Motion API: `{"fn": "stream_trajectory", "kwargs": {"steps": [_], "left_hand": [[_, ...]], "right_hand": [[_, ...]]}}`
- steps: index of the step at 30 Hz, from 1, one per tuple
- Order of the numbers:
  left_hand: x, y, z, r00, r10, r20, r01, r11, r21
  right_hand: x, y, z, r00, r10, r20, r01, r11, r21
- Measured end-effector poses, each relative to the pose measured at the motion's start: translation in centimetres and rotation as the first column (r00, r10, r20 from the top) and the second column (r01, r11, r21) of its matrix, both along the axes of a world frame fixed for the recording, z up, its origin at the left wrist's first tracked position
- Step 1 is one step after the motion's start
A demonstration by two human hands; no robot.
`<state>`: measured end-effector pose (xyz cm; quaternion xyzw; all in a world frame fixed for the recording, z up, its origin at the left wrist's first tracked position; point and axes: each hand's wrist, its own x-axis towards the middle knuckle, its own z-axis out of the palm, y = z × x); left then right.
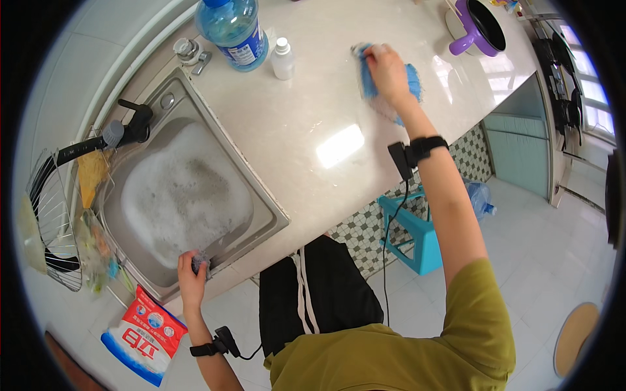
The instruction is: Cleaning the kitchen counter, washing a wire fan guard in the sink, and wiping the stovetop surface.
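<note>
My right hand (pixel 389 71) presses a blue and pinkish cloth (pixel 413 80) onto the pale, wet-looking countertop (pixel 303 127), its fingers gripping the cloth's upper left part. At the near edge of the stainless steel sink (pixel 244 146), my left hand (pixel 191 276) holds a grey scouring pad (pixel 200 263). White suds (pixel 181 195) with greyish patches fill much of the basin; what lies under them is hidden. Both wrists wear black straps with small devices and cables.
A large blue plastic bottle (pixel 239 39) and a small white bottle (pixel 282 59) stand behind the sink. A purple pan (pixel 472 34) is at the back right. The black faucet (pixel 137 122), wire rack (pixel 58 229) and red-white detergent bag (pixel 146 337) are left. A turquoise stool (pixel 415 234) stands below the counter.
</note>
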<state>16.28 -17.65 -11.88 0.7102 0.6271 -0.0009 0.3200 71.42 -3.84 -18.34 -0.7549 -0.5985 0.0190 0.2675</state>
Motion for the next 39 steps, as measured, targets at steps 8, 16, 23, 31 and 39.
{"fn": "stream_trajectory", "kwargs": {"steps": [8, 16, 23, 31, 39], "left_hand": [[-0.5, -0.4, 0.5, 0.999, 0.054, 0.004, -0.054, 0.999, -0.006], [-0.7, 0.2, -0.2, 0.999, 0.045, 0.005, -0.044, 0.998, -0.046], [-0.1, 0.3, -0.2, 0.999, 0.035, -0.001, -0.035, 0.998, -0.048], [-0.4, 0.2, -0.3, 0.999, 0.043, -0.010, -0.043, 0.999, -0.009], [-0.3, 0.0, -0.1, 0.997, 0.076, -0.023, -0.077, 0.996, -0.036]], "right_hand": [[-0.7, -5.1, 1.2, 0.997, 0.048, -0.061, -0.055, 0.993, -0.108], [1.9, -4.3, 0.7, 0.997, -0.042, -0.071, 0.039, 0.998, -0.041], [-5.9, 1.2, 0.6, 0.904, 0.363, -0.226, -0.379, 0.925, -0.031], [-1.7, -3.1, 1.1, 0.995, 0.046, 0.084, -0.031, 0.985, -0.170], [-1.4, 0.8, 0.1, 0.993, 0.120, -0.008, -0.120, 0.990, -0.075]]}}
